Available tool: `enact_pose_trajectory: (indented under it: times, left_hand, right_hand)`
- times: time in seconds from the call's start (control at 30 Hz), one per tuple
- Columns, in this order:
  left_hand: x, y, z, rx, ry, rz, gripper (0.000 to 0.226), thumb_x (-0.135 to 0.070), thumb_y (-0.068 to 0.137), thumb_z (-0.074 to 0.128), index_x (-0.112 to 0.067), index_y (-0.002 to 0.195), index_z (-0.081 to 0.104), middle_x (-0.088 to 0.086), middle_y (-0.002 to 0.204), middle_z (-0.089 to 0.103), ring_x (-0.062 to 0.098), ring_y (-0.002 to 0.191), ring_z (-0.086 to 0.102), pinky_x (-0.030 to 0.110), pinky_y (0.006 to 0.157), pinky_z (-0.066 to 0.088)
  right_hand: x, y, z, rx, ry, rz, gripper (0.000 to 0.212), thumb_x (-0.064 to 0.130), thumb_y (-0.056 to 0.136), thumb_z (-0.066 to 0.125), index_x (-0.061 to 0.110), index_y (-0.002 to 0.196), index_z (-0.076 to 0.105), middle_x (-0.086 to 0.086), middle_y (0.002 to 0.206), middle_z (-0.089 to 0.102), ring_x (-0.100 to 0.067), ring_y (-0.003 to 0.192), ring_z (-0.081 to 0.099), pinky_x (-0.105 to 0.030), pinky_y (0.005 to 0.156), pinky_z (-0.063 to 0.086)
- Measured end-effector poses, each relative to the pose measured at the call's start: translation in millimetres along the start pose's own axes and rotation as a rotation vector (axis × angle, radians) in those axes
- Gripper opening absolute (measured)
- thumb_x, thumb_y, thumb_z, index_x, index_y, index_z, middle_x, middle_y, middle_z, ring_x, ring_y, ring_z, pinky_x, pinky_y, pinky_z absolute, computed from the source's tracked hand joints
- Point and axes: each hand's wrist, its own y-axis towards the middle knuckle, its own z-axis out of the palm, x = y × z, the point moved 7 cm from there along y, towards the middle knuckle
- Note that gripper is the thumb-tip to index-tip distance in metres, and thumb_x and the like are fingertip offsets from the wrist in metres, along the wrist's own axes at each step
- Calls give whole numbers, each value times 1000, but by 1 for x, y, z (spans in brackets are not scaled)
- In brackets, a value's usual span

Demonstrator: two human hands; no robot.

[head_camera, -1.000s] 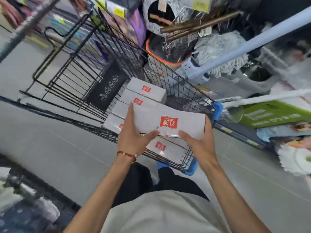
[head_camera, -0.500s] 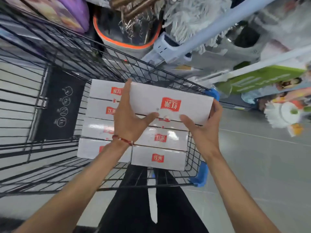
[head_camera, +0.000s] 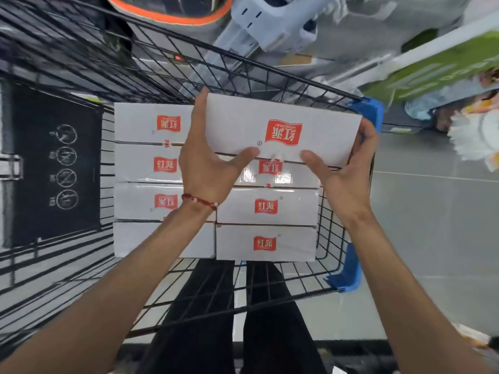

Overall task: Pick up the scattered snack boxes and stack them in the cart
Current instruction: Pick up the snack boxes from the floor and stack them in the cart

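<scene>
While you held a snack box (head_camera: 280, 125) above the cart (head_camera: 371, 112) | L hand (head_camera: 208, 168) + R hand (head_camera: 343, 171) gripped its ends | 7 stacked boxes (head_camera: 266, 206) already in | rest to fetch: can't tell.

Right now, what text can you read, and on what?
"红派", upside down, on a red logo: held box
"红派" on red logos, some upside down: stacked boxes
Captions by four round signs on the black panel: too small to read
Print on the green pack: blurred
</scene>
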Motion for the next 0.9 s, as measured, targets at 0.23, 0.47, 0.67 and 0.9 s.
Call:
enact_pose_trajectory:
  times: [0.23,0.47,0.67,0.9]
  left_hand:
    - [-15,21,5,50,130,-20,115,-54,67,86,-27,158,21,-9,148,49,15,132,50,37,105,50]
    - [-27,41,32,100,241,4,108,-69,65,77,-33,153,25,-8,142,55,21,125,57,47,98,56]
    - [-30,30,37,43,187,-9,106,-60,67,80,-34,154,26,-11,134,61,20,117,63,45,93,58]
    - [-11,31,48,100,88,-88,105,-49,68,86,-31,154,29,-12,137,57,18,123,57,43,101,54]
  right_hand:
    - [1,19,-4,11,14,33,85,16,86,85,19,152,31,8,142,55,-7,129,59,-38,105,56]
    - [-16,32,-10,-46,47,134,76,21,93,78,22,155,34,7,140,59,5,119,62,-18,94,56]
    - [-20,27,-20,-111,39,141,71,19,91,79,20,151,41,6,138,62,-6,122,64,-27,96,59]
    - [-18,17,-32,-176,-18,94,77,15,86,85,21,150,44,9,136,63,-1,121,63,-20,93,57]
